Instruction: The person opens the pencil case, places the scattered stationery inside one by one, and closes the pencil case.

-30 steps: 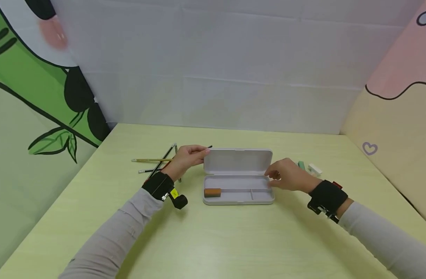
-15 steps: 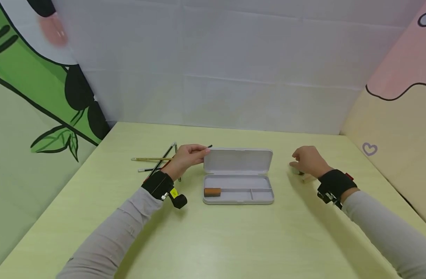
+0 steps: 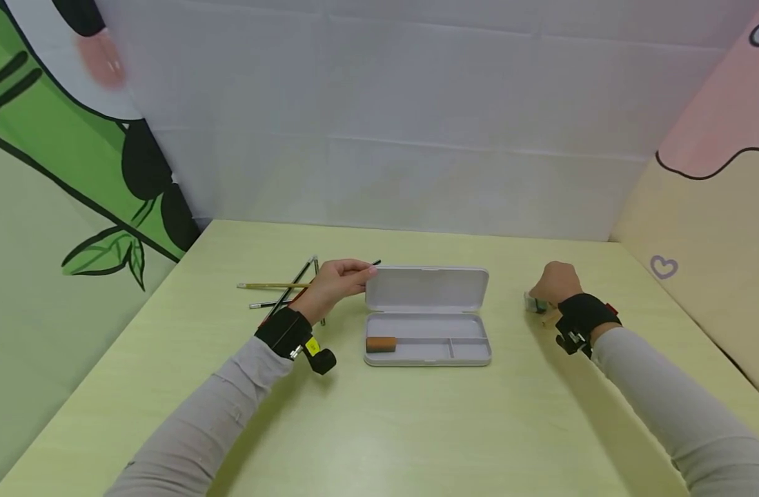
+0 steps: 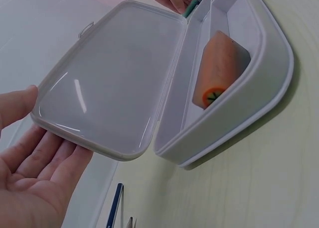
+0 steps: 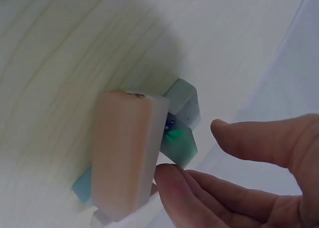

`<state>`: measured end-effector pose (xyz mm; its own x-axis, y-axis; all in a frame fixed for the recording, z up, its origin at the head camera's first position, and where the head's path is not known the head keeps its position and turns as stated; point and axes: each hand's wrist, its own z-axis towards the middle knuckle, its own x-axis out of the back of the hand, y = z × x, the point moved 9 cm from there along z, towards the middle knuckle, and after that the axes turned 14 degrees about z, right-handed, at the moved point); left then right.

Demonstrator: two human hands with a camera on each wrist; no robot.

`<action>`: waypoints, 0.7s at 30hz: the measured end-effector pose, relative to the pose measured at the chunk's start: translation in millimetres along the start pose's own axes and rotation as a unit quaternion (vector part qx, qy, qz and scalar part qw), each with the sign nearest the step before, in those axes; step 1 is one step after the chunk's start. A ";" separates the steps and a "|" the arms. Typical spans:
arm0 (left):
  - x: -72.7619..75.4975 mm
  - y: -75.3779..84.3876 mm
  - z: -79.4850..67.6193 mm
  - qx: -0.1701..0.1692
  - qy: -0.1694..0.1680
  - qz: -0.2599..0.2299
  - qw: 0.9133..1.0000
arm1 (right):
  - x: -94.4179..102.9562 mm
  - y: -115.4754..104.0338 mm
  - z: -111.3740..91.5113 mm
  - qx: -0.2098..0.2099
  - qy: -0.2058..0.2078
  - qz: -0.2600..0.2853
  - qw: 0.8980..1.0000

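My left hand [image 3: 331, 288] holds the raised lid [image 3: 426, 288] of a pale grey pencil case at its left edge. Thumb and fingers pinch that lid from opposite sides in the left wrist view. Inside the case's front compartment lies an orange carrot-like block [image 4: 217, 68], perhaps an eraser. Over small blocks at the right is my right hand [image 3: 556, 281]. The right wrist view shows its thumb and fingers apart, fingertips beside a peach-coloured block [image 5: 122, 153] and green blocks [image 5: 180, 146]. Whether the fingertips touch them is hard to tell.
Several pencils [image 3: 269, 285] lie crossed on the table [image 3: 379, 428] left of the case, partly behind my left hand. A bluish block [image 5: 83, 185] pokes out from under the peach one. A white sheet [image 3: 379, 138] hangs along the table's back edge.
My right hand has moved from the case's right edge out to the small blocks on the right and come down over them. The left hand stays at the lid.
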<state>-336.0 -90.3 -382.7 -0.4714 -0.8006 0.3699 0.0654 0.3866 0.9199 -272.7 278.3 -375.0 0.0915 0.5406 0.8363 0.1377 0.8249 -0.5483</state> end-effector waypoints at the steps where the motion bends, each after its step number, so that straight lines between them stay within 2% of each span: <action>1: -0.2 -0.8 0.3 0.000 0.000 0.000 1.000 | 0.1 -0.1 0.2 0.000 0.002 0.001 1.000; 12: 0.7 2.1 3.5 -0.002 0.001 0.007 1.000 | 1.4 9.4 4.8 -0.008 0.011 0.000 1.000; 21: -2.7 -1.4 4.7 0.004 -0.002 0.004 1.000 | 7.8 11.2 7.9 0.018 0.014 -0.006 1.000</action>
<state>-338.9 -86.5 -385.6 -0.4752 -0.7950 0.3770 0.0617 0.3973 0.9156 -278.3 293.0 -374.6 0.1179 0.5264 0.8420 0.1031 0.8368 -0.5377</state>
